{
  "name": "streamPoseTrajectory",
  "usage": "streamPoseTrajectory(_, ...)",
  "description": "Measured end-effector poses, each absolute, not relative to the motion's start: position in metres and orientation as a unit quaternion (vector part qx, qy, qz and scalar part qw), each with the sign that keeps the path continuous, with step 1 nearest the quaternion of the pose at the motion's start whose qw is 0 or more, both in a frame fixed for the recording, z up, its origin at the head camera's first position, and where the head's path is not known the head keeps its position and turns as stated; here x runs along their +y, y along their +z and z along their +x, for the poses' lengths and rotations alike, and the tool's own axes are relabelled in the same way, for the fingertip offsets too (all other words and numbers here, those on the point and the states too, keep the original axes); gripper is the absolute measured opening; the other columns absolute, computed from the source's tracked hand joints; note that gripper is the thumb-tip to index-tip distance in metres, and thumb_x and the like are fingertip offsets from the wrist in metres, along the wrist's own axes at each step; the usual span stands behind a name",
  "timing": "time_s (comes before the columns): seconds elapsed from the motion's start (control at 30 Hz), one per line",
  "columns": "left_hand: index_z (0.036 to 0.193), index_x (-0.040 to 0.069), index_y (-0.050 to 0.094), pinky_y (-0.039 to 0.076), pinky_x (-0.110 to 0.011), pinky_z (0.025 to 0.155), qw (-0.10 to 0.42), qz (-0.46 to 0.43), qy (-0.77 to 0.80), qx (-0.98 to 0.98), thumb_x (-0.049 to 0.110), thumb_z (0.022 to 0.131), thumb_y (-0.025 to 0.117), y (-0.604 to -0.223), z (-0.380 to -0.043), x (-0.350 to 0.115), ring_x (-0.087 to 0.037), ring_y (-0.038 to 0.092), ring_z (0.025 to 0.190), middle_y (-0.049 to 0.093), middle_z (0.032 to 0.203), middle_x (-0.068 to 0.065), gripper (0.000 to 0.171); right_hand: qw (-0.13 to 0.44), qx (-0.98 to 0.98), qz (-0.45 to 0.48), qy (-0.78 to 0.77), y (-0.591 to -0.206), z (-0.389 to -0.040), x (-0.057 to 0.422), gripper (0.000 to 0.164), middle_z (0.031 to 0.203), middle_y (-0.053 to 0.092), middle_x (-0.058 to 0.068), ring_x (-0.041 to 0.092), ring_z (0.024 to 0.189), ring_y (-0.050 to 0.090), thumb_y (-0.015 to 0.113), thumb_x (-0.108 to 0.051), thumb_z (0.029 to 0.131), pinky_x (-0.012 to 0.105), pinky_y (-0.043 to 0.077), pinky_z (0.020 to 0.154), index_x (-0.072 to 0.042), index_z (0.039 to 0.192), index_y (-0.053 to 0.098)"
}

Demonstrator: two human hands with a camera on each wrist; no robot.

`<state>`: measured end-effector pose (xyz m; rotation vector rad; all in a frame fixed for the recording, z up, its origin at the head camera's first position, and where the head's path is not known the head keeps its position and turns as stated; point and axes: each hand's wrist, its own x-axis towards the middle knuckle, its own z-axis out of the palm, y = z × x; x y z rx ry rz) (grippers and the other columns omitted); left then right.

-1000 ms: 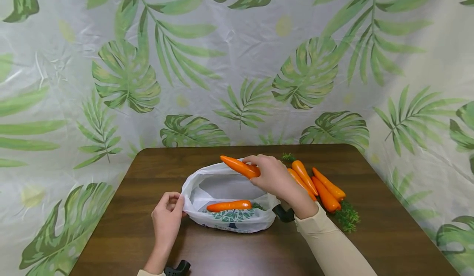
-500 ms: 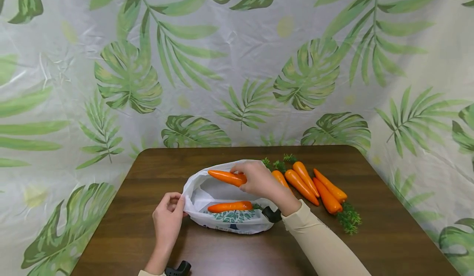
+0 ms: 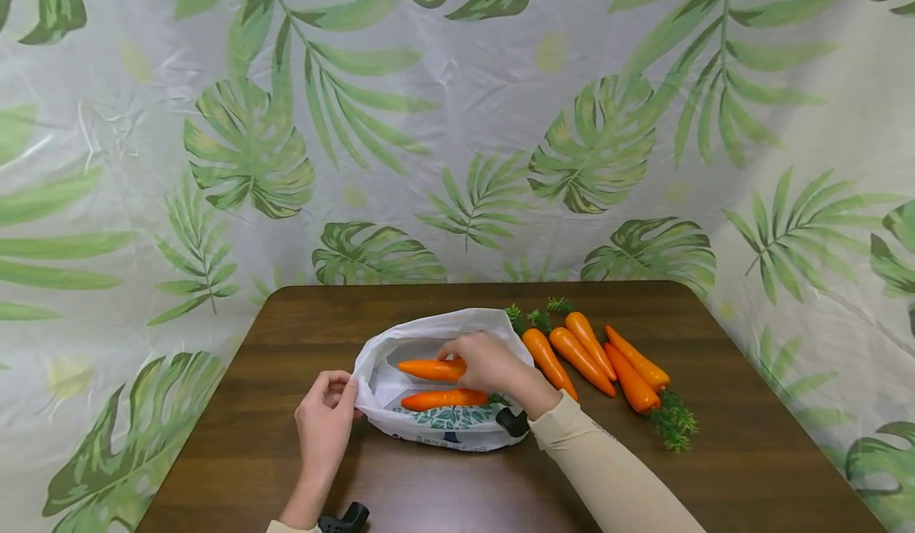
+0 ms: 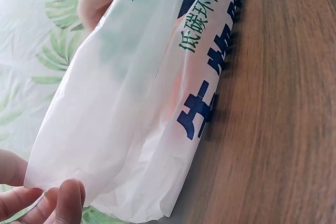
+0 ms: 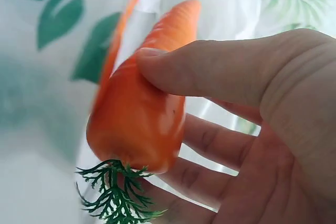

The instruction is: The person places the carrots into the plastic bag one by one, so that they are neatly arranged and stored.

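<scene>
A white bag (image 3: pixel 429 330) lies open on a tabletop (image 3: pixel 307 334); clock directions run from the bag's centre in the head view. At 9 o'clock the left hand (image 3: pixel 324 410) pinches the rim. The right hand (image 3: pixel 489 362), reaching in from 4 o'clock, grips the first carrot (image 3: pixel 429 370) within the mouth, just beyond the second carrot (image 3: pixel 443 399); whether it touches the bag's floor cannot be told. Good practice would be to hold the rim taut toward 9, lower the carrot level beside its neighbour, and loosen the grip before lifting out. At 4 the black wristband (image 3: pixel 511 422) overlaps the rim and may snag; loose carrots (image 3: pixel 582 362) crowd 2 to 3. Freer room lies toward 6 and 10.
</scene>
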<state>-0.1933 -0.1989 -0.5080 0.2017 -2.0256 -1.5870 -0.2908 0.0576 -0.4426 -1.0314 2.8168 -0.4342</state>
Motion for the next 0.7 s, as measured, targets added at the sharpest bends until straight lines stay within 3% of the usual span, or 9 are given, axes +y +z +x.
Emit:
streamPoseTrajectory(0.3,0.095,0.007,0.069,0.061,-0.035,0.053,0.269,0.081,-0.587,-0.759,0.008,0.092,0.073,-0.5076,-0.1914,-0.1974,-0.020,0.066,0.059,0.066,0.081,-0.010,0.006,0.100,0.927,-0.325,-0.160,-0.4541,-0.2900,0.0552,0.042,0.108,0.071,0.006,0.018,0.093,0.063,0.070,0.001,0.083,0.033,0.057,0.082,-0.015,0.123,0.072)
streamPoseTrajectory(0.7,0.095,0.007,0.068,0.061,-0.033,0.052,0.271,0.076,-0.589,-0.757,0.008,0.093,0.073,-0.5085,-0.1932,-0.1974,-0.020,0.065,0.058,0.065,0.081,-0.011,0.005,0.107,0.924,-0.322,-0.176,-0.4537,-0.2910,0.0536,0.038,0.109,0.071,0.006,0.019,0.096,0.064,0.072,-0.003,0.086,0.033,0.058,0.083,-0.014,0.122,0.073)
